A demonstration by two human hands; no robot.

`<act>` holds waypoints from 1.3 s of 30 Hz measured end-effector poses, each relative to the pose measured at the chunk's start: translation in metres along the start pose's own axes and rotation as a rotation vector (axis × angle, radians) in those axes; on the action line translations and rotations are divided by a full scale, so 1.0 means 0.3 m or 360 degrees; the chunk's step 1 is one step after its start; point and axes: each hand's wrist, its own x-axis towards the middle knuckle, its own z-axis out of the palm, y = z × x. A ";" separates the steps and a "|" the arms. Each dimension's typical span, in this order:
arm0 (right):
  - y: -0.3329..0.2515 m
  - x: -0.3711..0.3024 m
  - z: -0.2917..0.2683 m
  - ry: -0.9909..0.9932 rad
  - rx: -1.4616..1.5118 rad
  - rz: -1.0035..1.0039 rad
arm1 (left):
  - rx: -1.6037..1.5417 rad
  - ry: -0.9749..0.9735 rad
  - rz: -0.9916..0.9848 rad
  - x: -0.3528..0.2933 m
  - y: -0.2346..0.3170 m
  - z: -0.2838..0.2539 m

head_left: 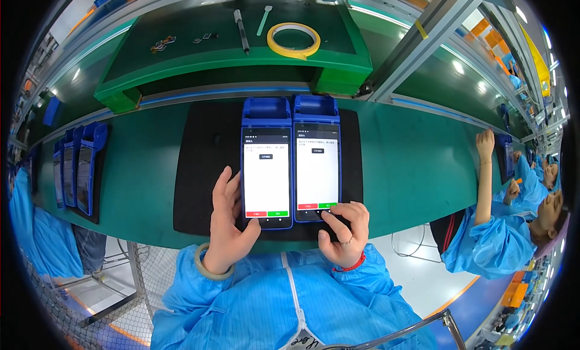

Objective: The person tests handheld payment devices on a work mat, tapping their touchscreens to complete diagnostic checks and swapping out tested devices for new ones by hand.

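Note:
Two blue handheld payment terminals lie side by side on a black mat, the left terminal (266,181) and the right terminal (317,169). Both screens are lit white, each with a red and a green button low down. My left hand (231,223) grips the lower left corner of the left terminal, fingers along its side and thumb at its bottom edge. At the bottom of the right terminal, my right hand (345,232) touches the screen with a fingertip. Its thumb stands apart and it holds nothing; its other fingers are bent and partly hidden.
On a green raised shelf (241,60) lie a yellow tape roll (293,41), a marker pen (241,31), a pale green stick tool (264,20) and several small parts (163,44). More terminals (78,166) stand at the left. A co-worker's arm (484,175) rests on the bench at the right.

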 end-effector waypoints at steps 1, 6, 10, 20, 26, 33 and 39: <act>-0.001 -0.001 0.001 0.0005 -0.0005 0.0008 | 0.0000 0.0000 -0.0002 0.000 -0.001 0.007; 0.015 -0.015 -0.004 0.0052 0.0049 0.0042 | 0.0459 0.0140 0.0137 -0.002 -0.017 0.051; 0.007 -0.021 -0.020 0.0019 0.0046 0.0289 | 0.0514 0.0220 0.0091 0.004 -0.025 0.066; 0.015 -0.014 -0.023 -0.0097 -0.0217 0.0238 | 0.0504 0.0252 0.0165 0.003 -0.026 0.058; 0.024 -0.038 -0.014 0.0055 -0.0065 0.0330 | 0.0374 0.0215 0.0159 0.001 -0.027 0.052; 0.025 -0.034 -0.003 0.0102 -0.0041 0.0300 | 0.0314 0.0213 0.0156 -0.002 -0.028 0.045; 0.029 -0.032 -0.002 0.0122 -0.0053 0.0274 | 0.0207 0.0208 0.0114 0.000 -0.031 0.029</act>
